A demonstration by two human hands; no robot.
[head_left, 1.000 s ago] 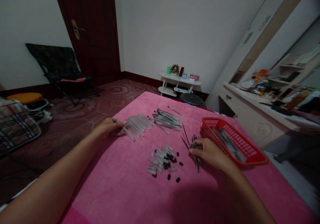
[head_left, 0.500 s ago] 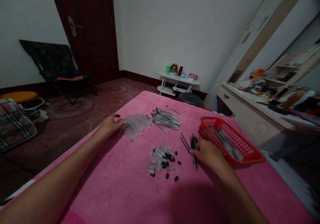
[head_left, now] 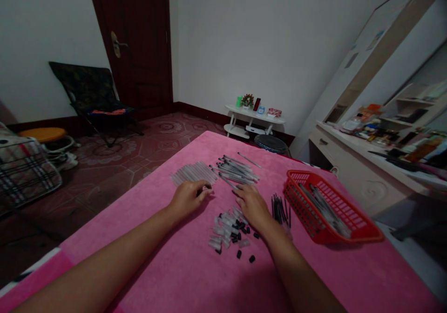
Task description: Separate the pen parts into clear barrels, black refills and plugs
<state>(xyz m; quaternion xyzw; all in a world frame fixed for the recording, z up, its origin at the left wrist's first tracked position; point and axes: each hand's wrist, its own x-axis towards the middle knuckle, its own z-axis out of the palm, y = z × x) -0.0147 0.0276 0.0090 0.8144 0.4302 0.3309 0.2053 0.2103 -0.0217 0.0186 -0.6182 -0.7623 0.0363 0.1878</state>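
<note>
My left hand (head_left: 189, 198) is closed just in front of a row of clear pen barrels (head_left: 195, 171), fingers curled and thumb towards the right. What it holds, if anything, is hidden. To its right, my right hand (head_left: 254, 207) has its fingers drawn together, tips at the near end of a pen lying by the pile of grey pens (head_left: 237, 168). I cannot make out anything in its fingers. Clear pen caps (head_left: 223, 229) and small black plugs (head_left: 252, 259) lie below the hands. Dark pen refills (head_left: 278, 209) lie right of the right wrist.
A red plastic basket (head_left: 363, 213) with more pens stands on the right of the pink-covered table (head_left: 167, 266). Beyond are a white shelf stand (head_left: 254, 113), a folding chair (head_left: 87, 89) and a cluttered dresser (head_left: 349, 157).
My right hand has left the refills and moved left, towards the pens. My left hand has come right and nearer, off the edge of the barrel row. The view has shifted slightly.
</note>
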